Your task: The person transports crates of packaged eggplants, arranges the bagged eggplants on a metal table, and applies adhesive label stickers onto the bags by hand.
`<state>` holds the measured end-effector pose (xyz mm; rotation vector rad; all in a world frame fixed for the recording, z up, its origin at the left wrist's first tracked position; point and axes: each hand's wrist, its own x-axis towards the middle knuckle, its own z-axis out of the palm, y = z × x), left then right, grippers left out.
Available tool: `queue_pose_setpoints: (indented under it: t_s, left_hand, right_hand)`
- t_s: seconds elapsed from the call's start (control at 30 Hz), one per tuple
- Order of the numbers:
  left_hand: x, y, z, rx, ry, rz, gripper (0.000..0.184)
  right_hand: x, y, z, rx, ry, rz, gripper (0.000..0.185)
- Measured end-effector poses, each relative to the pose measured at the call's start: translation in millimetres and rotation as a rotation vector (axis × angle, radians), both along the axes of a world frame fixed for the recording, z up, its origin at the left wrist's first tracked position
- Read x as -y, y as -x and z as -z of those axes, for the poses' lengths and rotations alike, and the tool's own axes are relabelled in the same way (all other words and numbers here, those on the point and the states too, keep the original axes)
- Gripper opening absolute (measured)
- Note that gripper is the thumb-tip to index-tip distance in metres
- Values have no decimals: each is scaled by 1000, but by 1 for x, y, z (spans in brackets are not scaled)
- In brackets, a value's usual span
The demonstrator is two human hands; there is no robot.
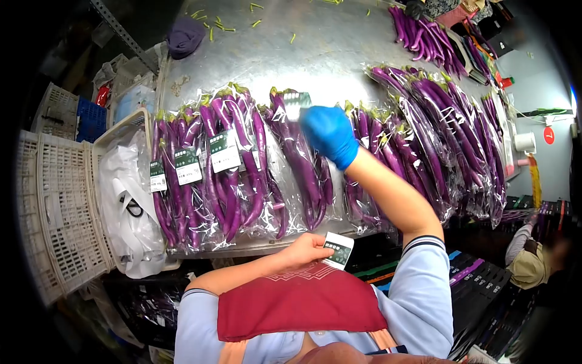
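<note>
My left hand (304, 249), bare, is in front of my apron at the table's near edge. Its fingers pinch a few green-and-white labels (339, 247). In a blue glove, my right hand (332, 134) reaches over the bagged eggplants (298, 161) in the middle of the table. At its fingertips is a single green-and-white label (296, 104), over the stem end of that bag; whether it touches the plastic I cannot tell. On the left lie bags of eggplants (233, 176) bearing labels (224, 151). To the right, more bagged eggplants (433, 133) are piled up.
Loose eggplants (424, 39) lie at the table's far right, near another person's dark glove (414, 8). A purple cloth (185, 36) and green stem bits (224, 28) are at the far left. Crates (57, 200) and a bin of plastic bags (130, 200) flank the left side.
</note>
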<state>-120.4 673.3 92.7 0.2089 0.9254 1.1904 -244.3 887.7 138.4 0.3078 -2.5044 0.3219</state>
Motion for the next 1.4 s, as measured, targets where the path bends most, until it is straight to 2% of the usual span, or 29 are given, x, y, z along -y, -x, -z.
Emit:
queue_pose_setpoints:
  t_s: [0.07,0.13,0.17,0.27,0.3,0.33,0.4,0.43,0.47,0.53,0.57,0.6,0.7,0.83,0.87,0.93,0.97,1.0,1.03,1.07,1.1,1.13,1.17,1.2,1.27,1.3,1.33,1.37,1.4]
  left_hand:
    - [-2,1,-2,-7,-15,2,22]
    - [-4,0,-2,2,-24,2,22]
    - [-5,-1,0,12,-25,0,21]
    - [-6,-3,8,34,-3,39,26]
    - [-5,0,5,-9,-3,78,25]
    - [-5,-4,8,17,-25,54,23]
    - [-6,-5,10,-40,-66,101,21]
    - [-6,-1,1,-97,-62,139,21]
    - [-5,2,-8,-151,-58,181,20]
    - [0,-14,11,27,-119,60,21]
    - [3,-14,9,3,-127,58,22]
    - [7,-12,6,-22,-136,56,23]
    - [19,-6,0,-55,-137,90,23]
    - [31,-1,-6,-193,-79,178,21]
    - [32,-8,6,-103,-87,144,21]
    - [36,-1,-5,-309,-113,194,22]
    - [38,4,-19,-320,-100,227,26]
    - [36,-4,7,-317,-108,265,31]
    - [38,-3,-15,-263,-109,138,33]
    - [41,0,-37,-204,-103,8,35]
    - [41,-2,-37,-122,-57,-3,38]
    - [41,-4,-37,-47,-4,-23,40]
    - [40,1,-57,-64,-20,-27,38]
    - [39,0,-54,-82,-63,10,34]
    - [43,-4,-33,-118,-141,71,27]
    - [46,-12,5,-343,-82,214,17]
    - [47,-12,8,-235,-12,225,14]
    - [46,-11,-1,-118,-41,165,15]
    - [45,-10,-12,-2,-68,104,16]
  right_hand:
    - [17,-28,32,333,-175,-50,14]
    - [30,-50,39,245,112,-114,27]
    - [28,-64,35,417,193,-116,42]
    - [38,-90,32,464,356,254,65]
    - [38,-97,55,595,427,245,87]
    - [48,-96,57,675,335,336,93]
    - [57,-88,67,716,459,361,92]
    - [53,-84,87,631,544,366,90]
    - [43,-78,114,572,513,331,87]
    - [38,-68,91,707,1400,98,80]
    - [46,-64,42,787,1563,197,73]
    - [43,-62,42,734,1585,207,71]
    - [49,-58,-8,622,1779,143,70]
    - [97,-58,-65,567,1703,52,67]
    - [114,-57,-75,622,1631,32,67]
    - [152,-48,-91,668,1631,-97,70]
    - [168,-41,-68,619,1567,-181,72]
    - [188,-36,-43,486,1253,-100,74]
    - [208,-30,-23,381,1002,-83,74]
    - [222,-21,-6,355,919,-110,73]
    - [235,-14,15,443,660,4,75]
    - [239,-9,19,640,707,27,75]
    - [241,-11,15,609,723,-3,77]
    - [237,-10,18,689,733,-50,76]
    - [213,-24,16,646,784,-45,75]
    - [185,-36,-4,616,854,-18,73]
    - [156,-49,-26,502,942,24,68]
    - [118,-64,16,351,587,303,62]
    - [81,-81,16,278,331,515,55]
